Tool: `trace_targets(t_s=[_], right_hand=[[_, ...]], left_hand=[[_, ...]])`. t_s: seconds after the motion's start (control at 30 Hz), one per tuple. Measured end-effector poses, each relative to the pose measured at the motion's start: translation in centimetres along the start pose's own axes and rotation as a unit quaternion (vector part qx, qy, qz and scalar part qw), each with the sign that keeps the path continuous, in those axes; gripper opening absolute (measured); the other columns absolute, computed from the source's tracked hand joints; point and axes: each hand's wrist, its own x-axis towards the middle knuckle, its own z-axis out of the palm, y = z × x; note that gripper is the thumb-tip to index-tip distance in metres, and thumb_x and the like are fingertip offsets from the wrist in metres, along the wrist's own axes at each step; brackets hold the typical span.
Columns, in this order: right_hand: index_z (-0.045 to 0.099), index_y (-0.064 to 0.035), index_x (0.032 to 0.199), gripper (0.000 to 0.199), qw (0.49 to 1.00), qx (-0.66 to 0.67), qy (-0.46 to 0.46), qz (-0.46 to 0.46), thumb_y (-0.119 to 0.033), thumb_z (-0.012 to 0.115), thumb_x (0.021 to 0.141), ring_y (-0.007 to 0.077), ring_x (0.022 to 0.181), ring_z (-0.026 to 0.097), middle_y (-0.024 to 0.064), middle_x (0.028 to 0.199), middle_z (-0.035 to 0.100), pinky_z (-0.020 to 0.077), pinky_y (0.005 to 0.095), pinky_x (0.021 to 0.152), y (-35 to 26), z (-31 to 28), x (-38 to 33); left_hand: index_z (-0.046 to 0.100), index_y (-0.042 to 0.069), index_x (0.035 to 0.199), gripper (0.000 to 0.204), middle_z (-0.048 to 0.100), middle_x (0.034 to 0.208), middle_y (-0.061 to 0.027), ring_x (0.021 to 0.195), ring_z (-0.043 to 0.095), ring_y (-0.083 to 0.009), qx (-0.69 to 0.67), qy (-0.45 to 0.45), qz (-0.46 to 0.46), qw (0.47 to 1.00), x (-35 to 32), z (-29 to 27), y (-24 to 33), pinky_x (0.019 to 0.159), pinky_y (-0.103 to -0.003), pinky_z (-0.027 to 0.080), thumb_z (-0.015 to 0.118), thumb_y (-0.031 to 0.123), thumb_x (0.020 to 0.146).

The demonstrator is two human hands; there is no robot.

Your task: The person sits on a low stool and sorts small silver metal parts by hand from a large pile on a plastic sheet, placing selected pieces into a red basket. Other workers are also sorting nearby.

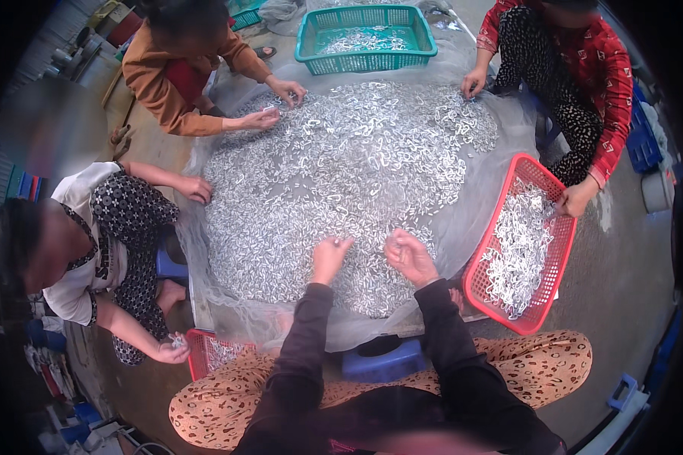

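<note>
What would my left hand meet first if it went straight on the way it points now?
Probably the spread of small whitish pieces just ahead of your left hand, though how much height separates them is hard to judge.

A small hand-work workshop, by the look of it: three co-workers (596,91) sit around one broad pile (341,174) of small pale pieces on a net (489,201). Beyond the pile stands a green basket (366,62); right of it, a filled red basket (474,284); near it, a low blue stool (385,362); around it, grey floor (615,262).
</note>
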Motion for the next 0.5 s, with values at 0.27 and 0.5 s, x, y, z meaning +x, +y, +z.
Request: trace_targets(t_s=[0.27, 0.5], right_hand=[[0.053, 0.0045, 0.116, 0.036, 0.991, -0.095, 0.053, -0.081, -0.013, 0.055, 0.085, 0.0218, 0.096, 0.058, 0.0119, 0.107, 0.059, 0.0516, 0.0343, 0.081, -5.2, 0.6, -2.4], [0.030, 0.0071, 0.133, 0.056, 0.977, 0.202, -0.054, -0.046, -0.036, 0.034, 0.097, 0.0364, 0.115, 0.048, 0.0256, 0.124, 0.047, 0.0351, 0.0508, 0.102, -2.5, 0.4, -0.7]], left_hand=[[0.062, 0.002, 0.083, 0.023, 0.063, 0.080, -0.0201, 0.077, 0.062, -0.0360, 0.283, 0.013, 0.137, 0.949, -0.5, 4.2, -3.2, 0.066, -0.045, 0.050, 0.058, 0.025, 0.081], [0.062, 0.003, 0.098, 0.034, 0.062, 0.086, -0.0065, 0.068, 0.054, -0.0149, -0.110, -0.168, -0.015, 0.980, 0.6, -5.3, 3.3, 0.062, -0.030, 0.043, 0.060, 0.034, 0.082]])
